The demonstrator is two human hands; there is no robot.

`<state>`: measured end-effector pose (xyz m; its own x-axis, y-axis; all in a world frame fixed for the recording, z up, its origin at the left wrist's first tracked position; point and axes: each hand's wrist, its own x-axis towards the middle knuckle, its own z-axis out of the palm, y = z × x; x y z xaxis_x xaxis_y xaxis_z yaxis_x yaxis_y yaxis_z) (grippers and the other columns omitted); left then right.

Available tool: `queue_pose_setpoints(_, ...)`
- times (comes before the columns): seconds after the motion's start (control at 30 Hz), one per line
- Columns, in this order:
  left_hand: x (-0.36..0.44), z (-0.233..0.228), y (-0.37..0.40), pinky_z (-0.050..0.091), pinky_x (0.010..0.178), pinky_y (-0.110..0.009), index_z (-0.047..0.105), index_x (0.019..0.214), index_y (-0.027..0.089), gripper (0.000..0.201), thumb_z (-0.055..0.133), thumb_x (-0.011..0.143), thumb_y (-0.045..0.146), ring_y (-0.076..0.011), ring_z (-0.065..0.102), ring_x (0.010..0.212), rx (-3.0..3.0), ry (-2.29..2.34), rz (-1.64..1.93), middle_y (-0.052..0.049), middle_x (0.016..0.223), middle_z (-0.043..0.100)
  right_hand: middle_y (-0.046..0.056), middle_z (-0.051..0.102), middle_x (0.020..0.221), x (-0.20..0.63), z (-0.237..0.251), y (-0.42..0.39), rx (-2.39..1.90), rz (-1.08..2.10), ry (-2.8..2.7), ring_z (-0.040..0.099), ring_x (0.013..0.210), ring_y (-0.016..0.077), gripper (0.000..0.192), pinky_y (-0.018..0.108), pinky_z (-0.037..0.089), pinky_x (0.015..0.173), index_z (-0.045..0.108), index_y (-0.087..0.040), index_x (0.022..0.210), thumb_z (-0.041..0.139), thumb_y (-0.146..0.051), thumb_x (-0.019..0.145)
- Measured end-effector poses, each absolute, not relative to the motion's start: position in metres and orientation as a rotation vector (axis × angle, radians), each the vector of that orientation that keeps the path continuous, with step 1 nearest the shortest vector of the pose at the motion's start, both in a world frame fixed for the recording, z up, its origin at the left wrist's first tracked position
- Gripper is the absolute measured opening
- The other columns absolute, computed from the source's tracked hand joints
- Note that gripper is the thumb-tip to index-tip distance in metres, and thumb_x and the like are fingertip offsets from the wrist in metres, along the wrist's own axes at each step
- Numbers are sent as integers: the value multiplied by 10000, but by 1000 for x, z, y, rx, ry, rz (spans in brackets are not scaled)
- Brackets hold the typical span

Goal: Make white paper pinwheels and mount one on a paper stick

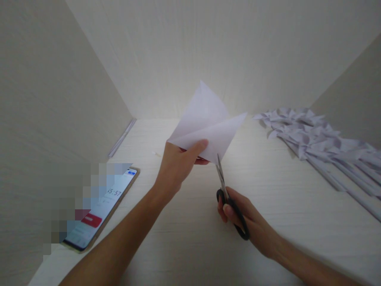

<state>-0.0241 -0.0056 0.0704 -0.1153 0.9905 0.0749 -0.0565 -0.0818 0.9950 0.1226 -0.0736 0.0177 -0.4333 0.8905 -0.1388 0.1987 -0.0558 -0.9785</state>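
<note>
A sheet of white paper (205, 107), creased along a diagonal, is held up above the table in my left hand (178, 163). The thumb lies on top of the sheet, and the other fingers are mostly hidden beneath it. My right hand (238, 208) grips the black handles of a pair of scissors (224, 184). Their narrow blades are slightly apart and meet the paper at its lower corner, one blade passing over the sheet. How far any cut runs into the paper I cannot tell.
Several white paper pinwheels (309, 135) with rolled paper sticks lie heaped at the right. A phone (110, 206) showing a timer rests at the left, partly pixelated. Thin paper rolls (122, 138) lie along the left wall. Pale walls enclose the table (184, 238).
</note>
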Motion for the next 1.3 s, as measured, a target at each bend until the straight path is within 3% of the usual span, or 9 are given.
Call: queue_pose_setpoints(1.3,-25,73,-10,535,484,-228,635,756,96,265,619,605,312,-162,615,616,1247,1243,1304,-61,730,660,-35,367,582,121,20,-71,-1229,1507,-1593,343,537,89,353,222,283,473,381,-183,626,459,-503,752)
